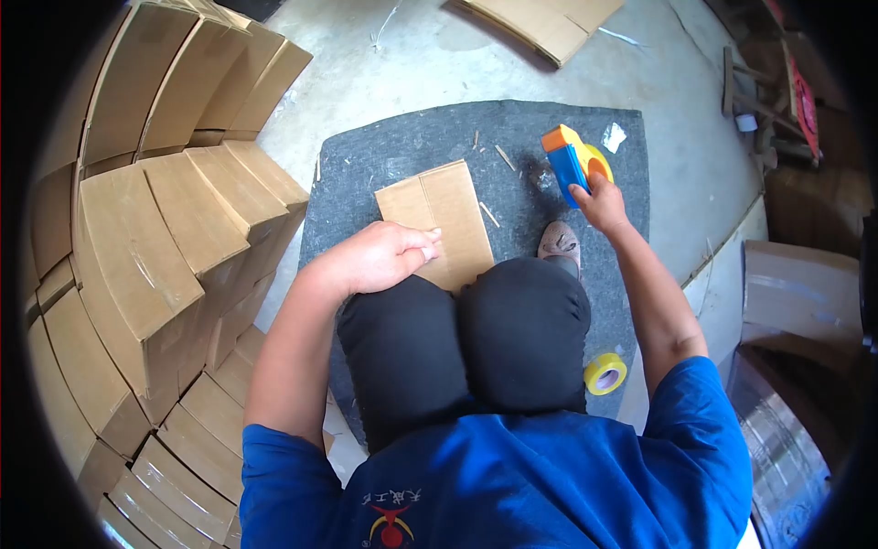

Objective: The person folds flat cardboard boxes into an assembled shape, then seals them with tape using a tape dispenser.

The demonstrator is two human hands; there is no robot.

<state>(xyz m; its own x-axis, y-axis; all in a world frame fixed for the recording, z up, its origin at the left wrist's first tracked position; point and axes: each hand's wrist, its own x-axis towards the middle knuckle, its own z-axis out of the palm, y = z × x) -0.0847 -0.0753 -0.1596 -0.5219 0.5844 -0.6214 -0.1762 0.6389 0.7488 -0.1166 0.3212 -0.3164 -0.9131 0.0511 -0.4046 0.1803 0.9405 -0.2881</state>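
Note:
A brown cardboard box with a seam along its top stands in front of my knees, above the dark mat. My left hand lies over its near left part with the fingers curled, gripping the cardboard; some fingertips are hidden. Off to the right, my right hand is closed around the handle of a blue and orange tape dispenser loaded with a yellow tape roll. The dispenser is held in the air, apart from the box.
Cardboard boxes are stacked high along the left. A yellow tape roll lies by my right thigh on the dark mat. Flat cardboard rests on the floor ahead. A wooden stool-like frame stands at the right.

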